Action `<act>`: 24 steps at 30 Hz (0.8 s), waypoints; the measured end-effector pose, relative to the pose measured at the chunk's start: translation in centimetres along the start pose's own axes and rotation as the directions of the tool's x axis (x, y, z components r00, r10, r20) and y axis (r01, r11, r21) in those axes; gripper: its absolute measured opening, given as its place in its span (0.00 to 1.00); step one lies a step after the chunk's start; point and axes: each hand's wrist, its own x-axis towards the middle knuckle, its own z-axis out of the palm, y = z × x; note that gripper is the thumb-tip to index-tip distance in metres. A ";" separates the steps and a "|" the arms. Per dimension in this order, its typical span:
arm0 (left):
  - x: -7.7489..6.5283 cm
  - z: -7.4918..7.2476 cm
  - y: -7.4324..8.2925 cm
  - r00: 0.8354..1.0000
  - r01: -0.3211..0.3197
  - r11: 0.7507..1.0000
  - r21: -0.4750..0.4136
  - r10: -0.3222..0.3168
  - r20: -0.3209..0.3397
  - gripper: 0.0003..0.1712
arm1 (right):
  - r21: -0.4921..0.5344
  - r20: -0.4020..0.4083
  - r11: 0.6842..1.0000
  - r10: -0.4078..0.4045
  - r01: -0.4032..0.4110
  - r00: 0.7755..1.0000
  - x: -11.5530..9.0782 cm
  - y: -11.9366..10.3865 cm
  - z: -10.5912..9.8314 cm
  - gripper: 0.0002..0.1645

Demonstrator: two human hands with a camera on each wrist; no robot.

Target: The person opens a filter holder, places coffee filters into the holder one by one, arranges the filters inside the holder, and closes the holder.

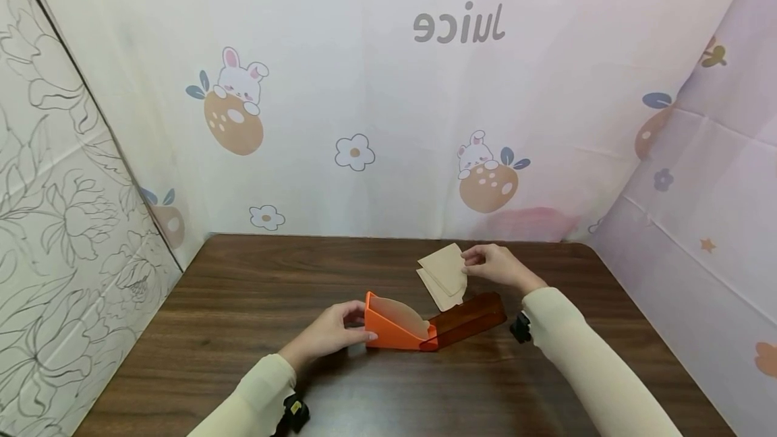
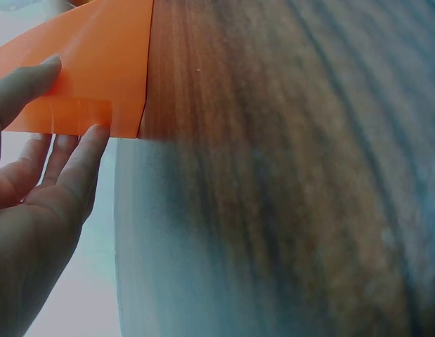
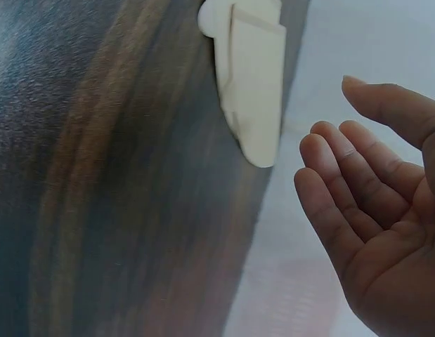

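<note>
An orange coffee filter holder [image 1: 388, 334] stands on the table with its see-through brown lid [image 1: 472, 319] swung down to the right. Tan filter paper [image 1: 400, 312] shows inside the holder. My left hand [image 1: 330, 330] grips the holder at its left end; in the left wrist view the thumb lies on the orange wall [image 2: 98, 60] and the fingers reach its lower edge. Behind the lid lie tan paper coffee filters [image 1: 446, 270], overlapping in a loose stack. My right hand [image 1: 494, 267] is beside their right edge; in the right wrist view its loosely bent fingers hold nothing, apart from the filters [image 3: 256, 84].
The dark wood-grain table [image 1: 255, 282] extends to a printed curtain [image 1: 358, 86] at the back. More printed cloth hangs at the left and right sides. A black band piece [image 1: 296, 413] is worn at the left wrist and another [image 1: 521, 327] at the right.
</note>
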 end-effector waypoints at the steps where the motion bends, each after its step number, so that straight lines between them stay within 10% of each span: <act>1: 0.0 0.0 0.0 1.000 0.003 1.000 -0.002 -0.003 -0.001 0.23 | 0.003 0.003 1.000 0.010 -0.010 1.000 0.1 0.2 0.1 0.24; 24: 0.1 -0.1 -0.2 1.000 -0.009 1.000 0.003 0.009 -0.001 0.23 | 0.106 0.010 0.979 0.175 -0.175 0.984 2.1 3.3 1.9 0.28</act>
